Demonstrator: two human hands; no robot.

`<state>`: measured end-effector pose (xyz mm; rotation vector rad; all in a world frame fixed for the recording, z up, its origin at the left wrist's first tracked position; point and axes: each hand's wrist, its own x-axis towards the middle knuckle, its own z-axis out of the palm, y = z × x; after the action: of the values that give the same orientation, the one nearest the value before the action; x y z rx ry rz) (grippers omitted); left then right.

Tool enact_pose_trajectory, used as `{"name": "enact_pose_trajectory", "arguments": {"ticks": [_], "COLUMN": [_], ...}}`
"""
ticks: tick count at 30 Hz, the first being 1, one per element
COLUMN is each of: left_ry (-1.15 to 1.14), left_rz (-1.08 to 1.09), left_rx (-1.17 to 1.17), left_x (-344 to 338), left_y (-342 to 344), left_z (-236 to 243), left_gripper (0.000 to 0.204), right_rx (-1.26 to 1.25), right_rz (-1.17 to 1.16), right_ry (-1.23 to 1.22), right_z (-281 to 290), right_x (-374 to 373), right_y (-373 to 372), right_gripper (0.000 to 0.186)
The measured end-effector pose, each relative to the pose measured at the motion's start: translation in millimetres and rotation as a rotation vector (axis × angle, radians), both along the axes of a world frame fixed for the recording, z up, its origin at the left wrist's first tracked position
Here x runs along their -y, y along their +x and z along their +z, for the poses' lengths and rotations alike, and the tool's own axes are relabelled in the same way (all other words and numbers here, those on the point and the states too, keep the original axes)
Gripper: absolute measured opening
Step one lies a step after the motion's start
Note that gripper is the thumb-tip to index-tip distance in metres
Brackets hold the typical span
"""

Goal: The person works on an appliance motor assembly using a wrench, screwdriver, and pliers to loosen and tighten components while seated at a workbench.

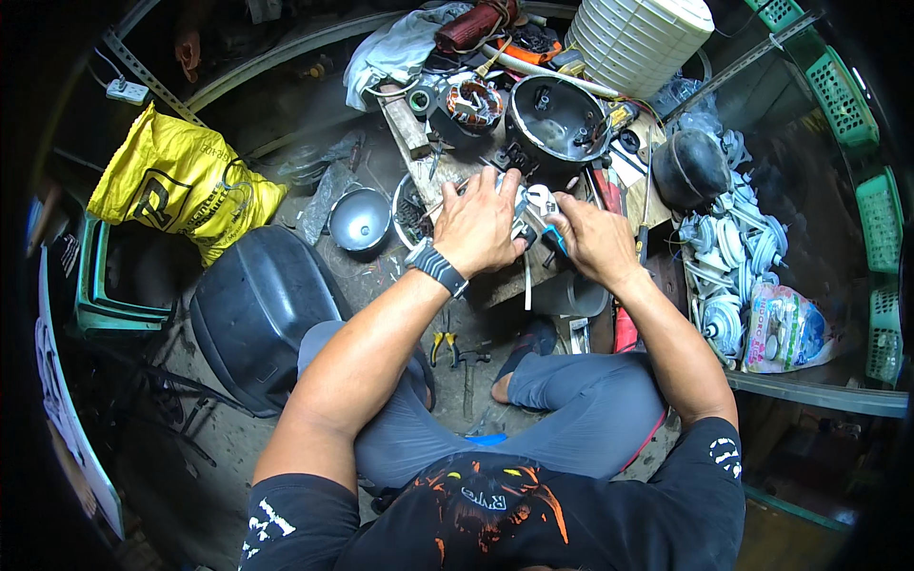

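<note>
from the right hand (600,240) juts one wrench (541,198).

Scuffed grey floor (376,285) — green perforated baskets (878,219) and a metal shelf edge (819,393) at right

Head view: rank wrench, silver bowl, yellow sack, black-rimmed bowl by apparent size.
Largest to smallest:
1. Yellow sack
2. Black-rimmed bowl
3. Silver bowl
4. Wrench, judged by its visible part only
</note>
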<state>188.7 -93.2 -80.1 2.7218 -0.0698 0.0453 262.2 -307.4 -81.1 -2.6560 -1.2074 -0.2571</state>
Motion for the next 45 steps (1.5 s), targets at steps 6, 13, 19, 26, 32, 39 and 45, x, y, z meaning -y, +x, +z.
{"name": "enact_pose_trajectory", "arguments": {"ticks": [6, 13, 19, 26, 32, 39, 45], "left_ry": [0.019, -0.134, -0.289, -0.263, -0.168, -0.097, -0.146], "left_rz": [0.001, -0.047, -0.104, -0.09, -0.06, -0.057, -0.089], "left_rx": [0.029, 0.059, 0.04, 0.005, -0.03, -0.064, -0.058], "left_x": [-1.1, -15.6, -61.1, -60.2, -48.3, -41.0, -41.7], "left_y": [1.3, 6.3, -6.8, -16.8, -20.8, -18.2, -12.9], "left_z": [-3.0, -8.4, -5.4, 0.3, 7.7, 7.1, 0.3], "left_gripper": [0.104, 0.123, 0.111, 0.115, 0.118, 0.107, 0.103], "right_rx": [-0.327, -0.49, -0.716, -0.682, -0.652, -0.664, -0.631], "right_rz": [-0.049, -0.165, -0.281, -0.326, -0.294, -0.285, -0.34], "right_ry": [0.014, 0.161, 0.191, 0.177, 0.091, 0.093, 0.048], "right_z": [25.6, 47.1, 53.4, 33.4, 35.2, 29.7, 18.7], "right_x": [-2.3, 4.4, 2.7, 6.0, 18.8, 35.3, 53.1], "right_y": [5.9, 18.4, -24.1, -12.8, -6.2, -1.7, 6.0], "right_gripper": [0.031, 0.031, 0.031, 0.037, 0.038, 0.036, 0.038]}}
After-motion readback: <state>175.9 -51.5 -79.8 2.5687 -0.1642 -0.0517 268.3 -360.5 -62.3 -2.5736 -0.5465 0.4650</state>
